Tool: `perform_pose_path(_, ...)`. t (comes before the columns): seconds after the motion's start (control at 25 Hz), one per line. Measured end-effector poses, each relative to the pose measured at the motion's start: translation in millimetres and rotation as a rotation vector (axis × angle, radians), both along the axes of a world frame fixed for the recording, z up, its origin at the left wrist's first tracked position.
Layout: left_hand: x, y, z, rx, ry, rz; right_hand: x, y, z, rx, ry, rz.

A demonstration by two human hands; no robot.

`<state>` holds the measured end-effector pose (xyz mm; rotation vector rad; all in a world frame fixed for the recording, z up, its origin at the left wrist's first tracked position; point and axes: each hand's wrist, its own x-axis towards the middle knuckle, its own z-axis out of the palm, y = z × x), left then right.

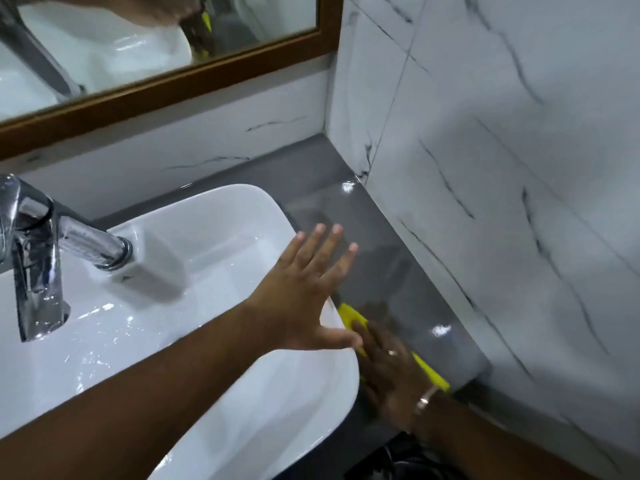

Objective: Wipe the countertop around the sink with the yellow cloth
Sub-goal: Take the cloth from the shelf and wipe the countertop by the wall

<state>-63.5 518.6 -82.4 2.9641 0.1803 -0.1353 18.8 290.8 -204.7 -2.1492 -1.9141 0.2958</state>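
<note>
A white sink (194, 244) sits on a glossy grey countertop (349, 202). My right hand (391, 372) presses flat on the yellow cloth (349, 315) on the narrow strip of countertop between the sink's right edge and the marble wall. Most of the cloth is hidden under that hand; yellow shows at its far end and near the wrist. My left hand (304, 292) reaches across the sink with fingers spread, hovering over the sink's right rim, holding nothing.
A chrome faucet (38, 258) stands at the left of the sink. White marble wall tiles (502, 168) close off the right side and back. A wood-framed mirror (166, 84) hangs above. The countertop's front edge drops off at the lower right.
</note>
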Motion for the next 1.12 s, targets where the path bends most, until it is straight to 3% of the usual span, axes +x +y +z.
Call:
perform_pose_path(0.04, -0.1, -2.8, -0.2, -0.032, 0.027, 0.008, 19.3, -21.0, -8.2, -0.022, -0.110, 0.064)
perform_pose_path(0.12, 1.8, -1.8, -0.7, -0.073, 0.045, 0.033, 67.3, -25.2, -12.0, -0.166, -0.235, -0.076)
perform_pose_path(0.2, 4.4, -0.4, 0.3, -0.069, 0.057, 0.036, 95.4, 18.2, -1.7, -0.211, -0.152, -0.424)
perform_pose_path(0.28, 5.9, -0.5, 0.2, -0.027, 0.058, 0.028, 61.8, 50.9, 0.6, -0.082, -0.046, -0.572)
perform_pose_path(0.32, 5.3, 0.1, 0.9, -0.006, 0.069, 0.025, 27.7, 51.0, 1.3, -0.042, 0.002, -0.533)
perform_pose_path(0.4, 6.4, -0.1, 4.3, 0.042, 0.096, 0.011, -25.1, 4.8, 0.4, -0.086, 0.020, -0.195)
perform_pose_path(0.48, 9.1, 0.6, 7.2, 0.056, 0.101, -0.009, -1.6, -34.9, -3.1, -0.109, -0.042, 0.008)
perform_pose_path(0.52, 9.5, -0.3, 8.5, 0.045, 0.114, -0.009, 23.1, -35.5, -12.8, -0.123, -0.115, -0.022)
perform_pose_path(0.64, 10.2, -1.8, 7.5, 0.041, 0.134, 0.009, 85.7, 27.8, 0.9, -0.238, -0.038, -0.511)
perform_pose_path(0.72, 9.7, -1.5, 6.8, 0.040, 0.137, 0.005, 54.6, 53.6, 1.4, -0.208, 0.002, -0.587)
perform_pose_path(0.84, 8.1, -1.5, 6.5, 0.039, 0.148, -0.003, -22.1, -8.2, -0.6, -0.137, 0.011, -0.105)
perform_pose_path(0.92, 7.3, -1.3, 4.5, 0.046, 0.120, -0.004, 0.3, -40.9, -0.6, -0.084, -0.041, 0.069)
perform_pose_path(0.96, 7.3, -1.3, 3.0, 0.039, 0.107, 0.002, 25.3, -37.3, -4.8, -0.081, -0.091, 0.024)
perform_pose_path(1.04, 6.1, -3.2, 1.4, 0.030, 0.103, 0.016, 75.2, -5.2, -1.3, -0.126, -0.082, -0.340)
perform_pose_path(1.12, 6.1, -2.5, 1.4, 0.044, 0.117, 0.016, 61.2, 19.3, 0.3, -0.186, -0.011, -0.535)
